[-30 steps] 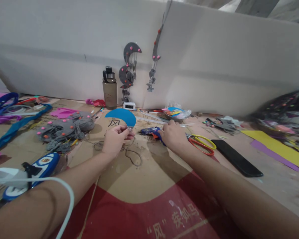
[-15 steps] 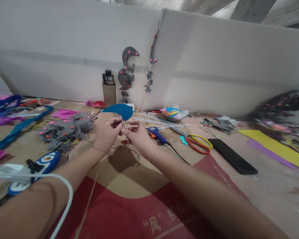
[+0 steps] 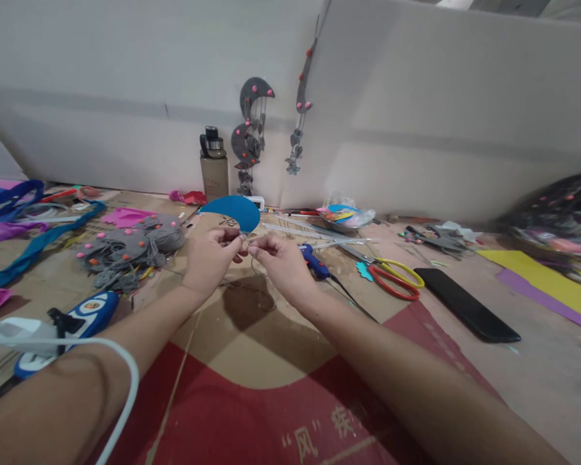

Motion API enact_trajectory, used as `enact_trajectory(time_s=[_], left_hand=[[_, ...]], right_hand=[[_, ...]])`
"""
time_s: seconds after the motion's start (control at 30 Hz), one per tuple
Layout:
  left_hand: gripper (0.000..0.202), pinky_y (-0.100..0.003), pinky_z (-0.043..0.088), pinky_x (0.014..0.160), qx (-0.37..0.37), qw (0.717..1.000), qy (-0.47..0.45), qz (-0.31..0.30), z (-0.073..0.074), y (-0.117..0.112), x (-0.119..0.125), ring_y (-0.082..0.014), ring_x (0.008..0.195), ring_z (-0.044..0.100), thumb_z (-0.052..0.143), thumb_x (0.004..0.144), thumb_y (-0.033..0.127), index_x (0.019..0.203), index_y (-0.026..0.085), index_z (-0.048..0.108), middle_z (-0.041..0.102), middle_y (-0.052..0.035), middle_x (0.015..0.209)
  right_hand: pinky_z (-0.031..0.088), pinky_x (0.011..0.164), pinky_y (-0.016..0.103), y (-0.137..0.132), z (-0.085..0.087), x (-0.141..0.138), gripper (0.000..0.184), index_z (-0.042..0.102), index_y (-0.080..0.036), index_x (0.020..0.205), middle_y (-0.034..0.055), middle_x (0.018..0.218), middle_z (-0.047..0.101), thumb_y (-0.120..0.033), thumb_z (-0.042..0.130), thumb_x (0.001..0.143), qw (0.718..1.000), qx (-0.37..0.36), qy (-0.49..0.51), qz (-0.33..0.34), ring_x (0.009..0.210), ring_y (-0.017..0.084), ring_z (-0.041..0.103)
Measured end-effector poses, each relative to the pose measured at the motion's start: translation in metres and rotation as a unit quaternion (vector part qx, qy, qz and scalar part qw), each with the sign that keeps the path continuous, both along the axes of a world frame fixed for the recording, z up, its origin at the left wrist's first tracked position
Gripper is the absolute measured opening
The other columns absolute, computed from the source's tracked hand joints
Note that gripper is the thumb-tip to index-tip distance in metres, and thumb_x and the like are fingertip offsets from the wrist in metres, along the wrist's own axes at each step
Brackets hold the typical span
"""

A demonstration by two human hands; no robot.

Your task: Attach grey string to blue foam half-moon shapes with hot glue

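My left hand [image 3: 208,261] and my right hand [image 3: 285,266] meet over the cardboard sheet [image 3: 252,371], fingertips pinched close together. Between them is a thin light string [image 3: 274,301], which hangs in a loop below the fingers. A small pale bit at the left fingertips is too small to name. Just behind the hands lies a blue rounded piece [image 3: 237,210]. To the right of my right hand rests a blue glue gun [image 3: 314,261], its black cord running toward me. Scissors [image 3: 396,289] with red and yellow handles lie further right.
A black phone [image 3: 465,307] lies at right, near yellow sheet material [image 3: 547,278]. Grey felt pieces with pink and orange balls [image 3: 126,252] are piled at left. A bottle [image 3: 214,174] stands at the back. Grey moon-shaped hangings [image 3: 254,97] are on the wall. A white cable [image 3: 136,381] crosses my left forearm.
My fingertips have drawn slightly apart, the right hand moving a little to the right with the string. The view has shifted slightly.
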State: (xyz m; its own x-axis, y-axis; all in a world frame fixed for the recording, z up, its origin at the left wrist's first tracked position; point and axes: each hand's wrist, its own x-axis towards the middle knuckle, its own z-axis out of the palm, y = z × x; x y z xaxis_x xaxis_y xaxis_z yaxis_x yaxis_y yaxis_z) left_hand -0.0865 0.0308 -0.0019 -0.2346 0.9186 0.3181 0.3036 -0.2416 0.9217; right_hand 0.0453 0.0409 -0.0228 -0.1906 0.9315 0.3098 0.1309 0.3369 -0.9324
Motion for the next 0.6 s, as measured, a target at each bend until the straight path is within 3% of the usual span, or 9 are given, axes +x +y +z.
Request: enact_trajectory(time_s=[0.1, 0.3, 0.43, 0.6], left_hand=[[0.018, -0.021, 0.049, 0.045, 0.005, 1.0, 0.029, -0.006, -0.002, 0.0, -0.002, -0.0122, 0.049, 0.061, 0.061, 0.072, 0.025, 0.081, 0.01, 0.067, 0.069, -0.0053, 0.066], [0.02, -0.021, 0.05, 0.047, 0.015, 0.997, 0.071, -0.006, -0.007, 0.002, -0.002, -0.012, 0.05, 0.062, 0.061, 0.073, 0.027, 0.085, 0.011, 0.067, 0.069, -0.0049, 0.067], [0.022, -0.021, 0.051, 0.048, 0.019, 0.998, 0.063, -0.011, -0.008, 0.002, -0.002, -0.0113, 0.051, 0.062, 0.06, 0.074, 0.026, 0.089, 0.011, 0.066, 0.07, -0.0047, 0.069], [0.022, -0.021, 0.051, 0.048, 0.025, 0.997, 0.07, -0.019, -0.012, 0.004, -0.004, -0.012, 0.051, 0.062, 0.06, 0.075, 0.027, 0.088, 0.011, 0.067, 0.069, -0.0046, 0.067]], right_hand=[[0.042, 0.078, 0.029, -0.002, -0.001, 0.0, 0.014, 0.064, -0.017, 0.074, 0.0032, 0.083, 0.066, -0.028, 0.055, 0.077, 0.999, 0.003, -0.027, -0.023, 0.081, 0.015, 0.058], [0.04, 0.066, 0.026, -0.002, -0.005, -0.001, 0.017, 0.06, -0.018, 0.078, 0.0005, 0.074, 0.063, -0.027, 0.046, 0.081, 1.0, 0.001, -0.01, -0.017, 0.068, 0.013, 0.054], [0.039, 0.067, 0.027, -0.001, -0.006, 0.001, 0.017, 0.063, -0.018, 0.076, 0.0013, 0.073, 0.063, -0.027, 0.049, 0.08, 0.998, 0.011, -0.043, -0.036, 0.07, 0.013, 0.054], [0.038, 0.057, 0.026, 0.004, -0.012, 0.0, 0.019, 0.063, -0.02, 0.085, 0.0006, 0.077, 0.062, -0.029, 0.047, 0.081, 1.0, -0.016, 0.004, -0.013, 0.057, 0.01, 0.048]])
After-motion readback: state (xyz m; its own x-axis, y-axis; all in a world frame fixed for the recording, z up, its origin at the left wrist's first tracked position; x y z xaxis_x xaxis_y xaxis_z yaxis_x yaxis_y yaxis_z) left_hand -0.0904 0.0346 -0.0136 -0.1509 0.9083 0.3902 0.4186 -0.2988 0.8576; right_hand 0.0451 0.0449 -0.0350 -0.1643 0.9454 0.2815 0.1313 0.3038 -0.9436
